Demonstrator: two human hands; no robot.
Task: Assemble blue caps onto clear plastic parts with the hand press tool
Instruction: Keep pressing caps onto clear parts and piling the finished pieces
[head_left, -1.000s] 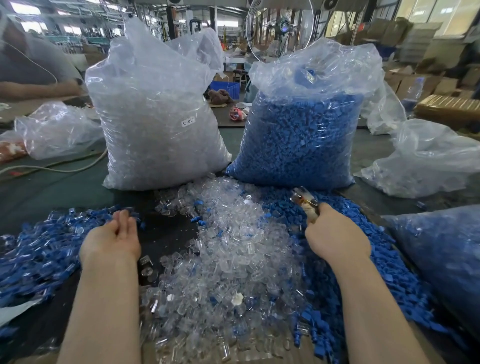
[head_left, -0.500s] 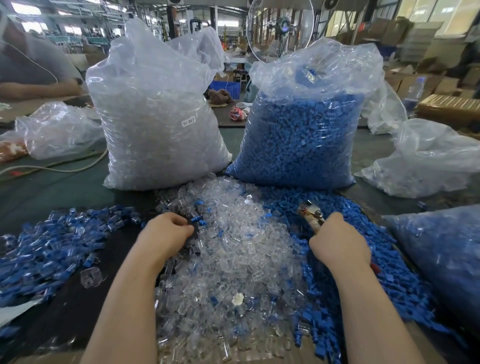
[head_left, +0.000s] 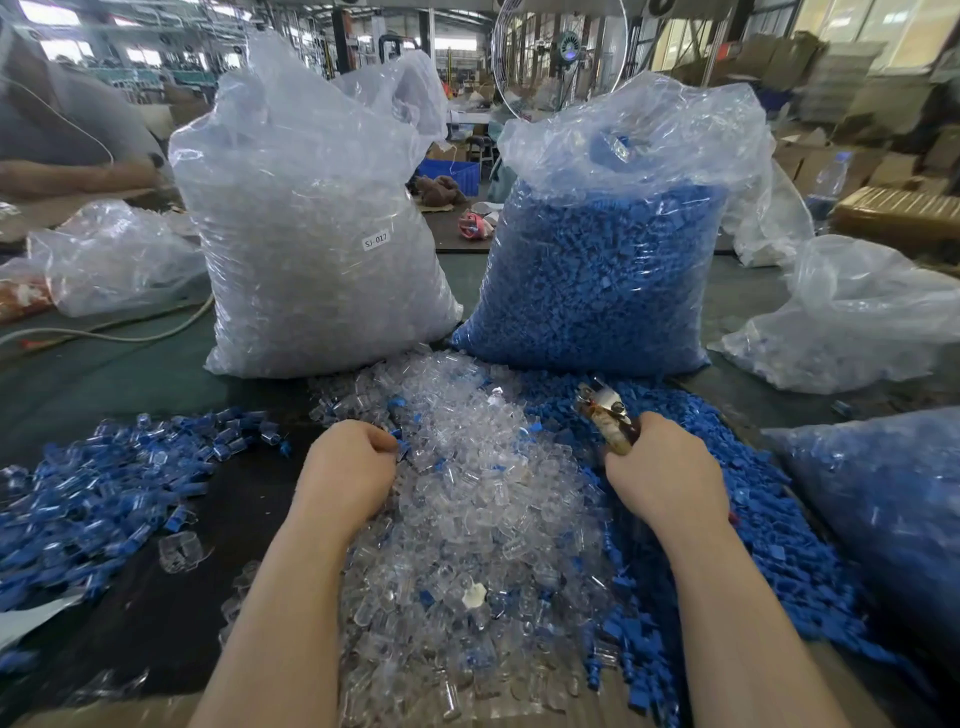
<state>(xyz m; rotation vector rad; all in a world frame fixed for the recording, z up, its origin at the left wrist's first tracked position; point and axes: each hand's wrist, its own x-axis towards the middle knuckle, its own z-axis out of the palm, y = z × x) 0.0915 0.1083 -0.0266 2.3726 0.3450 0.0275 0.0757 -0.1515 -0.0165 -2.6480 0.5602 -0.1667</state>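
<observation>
While our left hand (head_left: 349, 470) curls into light, slippery clear parts (head_left: 467, 499), contents unseen, our right hand (head_left: 662, 470) grips the press (head_left: 605, 415) at two o'clock; pinch parts by their sides.

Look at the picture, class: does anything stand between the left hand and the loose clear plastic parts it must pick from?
Nothing visible does. The left hand already rests, fingers curled, on the near left edge of the pile of clear plastic parts. Whether it holds a part cannot be seen. The right hand grips the hand press tool beside the pile.
</observation>
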